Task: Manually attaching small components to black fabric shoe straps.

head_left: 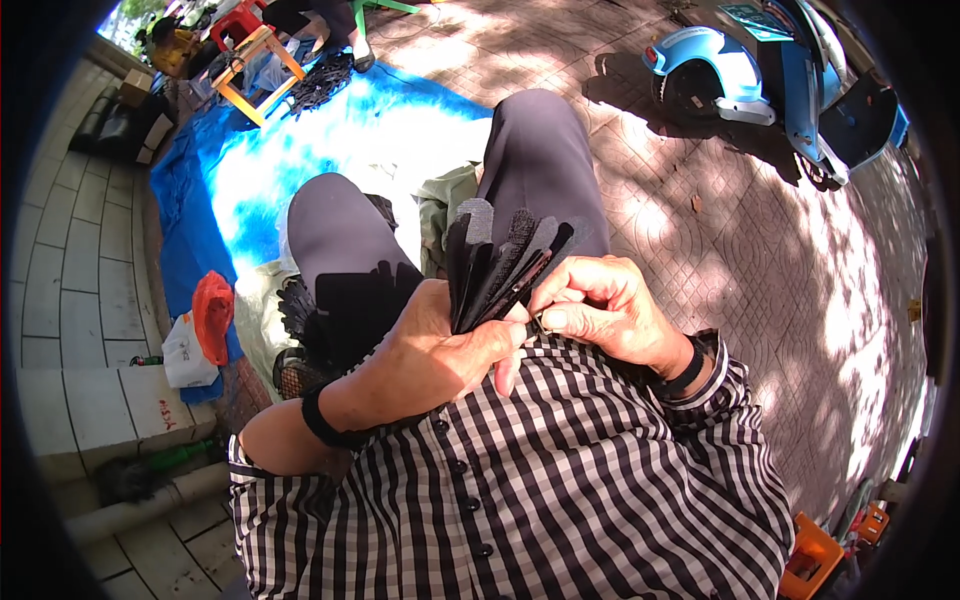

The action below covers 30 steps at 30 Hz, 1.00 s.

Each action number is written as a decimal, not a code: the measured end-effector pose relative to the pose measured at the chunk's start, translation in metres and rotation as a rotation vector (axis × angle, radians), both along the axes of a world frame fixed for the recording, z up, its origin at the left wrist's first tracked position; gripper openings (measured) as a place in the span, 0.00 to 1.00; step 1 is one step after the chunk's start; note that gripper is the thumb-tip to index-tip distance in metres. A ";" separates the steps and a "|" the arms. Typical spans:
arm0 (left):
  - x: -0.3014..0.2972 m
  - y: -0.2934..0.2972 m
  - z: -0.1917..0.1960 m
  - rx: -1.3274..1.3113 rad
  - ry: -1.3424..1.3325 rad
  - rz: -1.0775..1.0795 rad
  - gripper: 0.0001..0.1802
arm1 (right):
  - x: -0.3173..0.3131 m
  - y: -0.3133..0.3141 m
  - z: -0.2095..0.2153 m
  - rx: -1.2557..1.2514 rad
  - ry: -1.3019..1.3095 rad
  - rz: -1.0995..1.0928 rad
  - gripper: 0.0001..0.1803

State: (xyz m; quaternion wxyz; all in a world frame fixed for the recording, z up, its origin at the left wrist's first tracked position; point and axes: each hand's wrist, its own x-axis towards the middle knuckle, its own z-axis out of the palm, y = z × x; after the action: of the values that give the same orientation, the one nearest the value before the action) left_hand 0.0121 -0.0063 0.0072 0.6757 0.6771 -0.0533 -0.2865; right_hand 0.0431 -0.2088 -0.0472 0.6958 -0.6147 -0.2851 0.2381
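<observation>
My left hand grips a fanned bundle of thin black strips at its lower end, held upright over my lap. Touching the same bundle from the right, my right hand pinches the base of the strips between thumb and fingers. Both wrists wear dark bands. I sit with grey-trousered knees apart, in a black and white checked shirt. More black mesh-like pieces lie by my left thigh.
A blue tarp covers the ground ahead, with a pile of black pieces and a wooden stool at its far end. A red bag lies left. A light blue scooter stands on the paving, an orange crate lower right.
</observation>
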 end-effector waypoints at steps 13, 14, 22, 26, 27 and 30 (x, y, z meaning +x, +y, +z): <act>0.001 0.006 -0.005 -0.061 0.066 -0.033 0.06 | -0.004 0.003 -0.009 0.211 0.295 0.069 0.07; 0.001 0.006 -0.005 -0.079 0.071 -0.022 0.06 | -0.004 0.003 -0.009 0.210 0.296 0.067 0.07; 0.000 0.001 0.003 -0.011 0.019 -0.026 0.06 | -0.003 0.001 -0.004 -0.032 -0.298 -0.078 0.06; -0.005 -0.003 -0.004 0.017 -0.094 0.019 0.09 | -0.007 0.002 0.000 -0.044 -0.471 -0.156 0.05; -0.005 -0.003 -0.009 0.017 -0.093 0.018 0.09 | -0.007 0.003 -0.001 -0.044 -0.470 -0.157 0.05; -0.007 -0.006 -0.017 0.147 -0.495 -0.051 0.08 | -0.008 0.005 -0.004 -0.046 -0.618 -0.244 0.04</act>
State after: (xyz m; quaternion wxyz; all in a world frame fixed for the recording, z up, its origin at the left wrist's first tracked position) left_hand 0.0053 -0.0120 -0.0095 0.5836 0.7723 -0.2134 -0.1321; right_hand 0.0350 -0.2041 -0.0509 0.5859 -0.7029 -0.4013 -0.0384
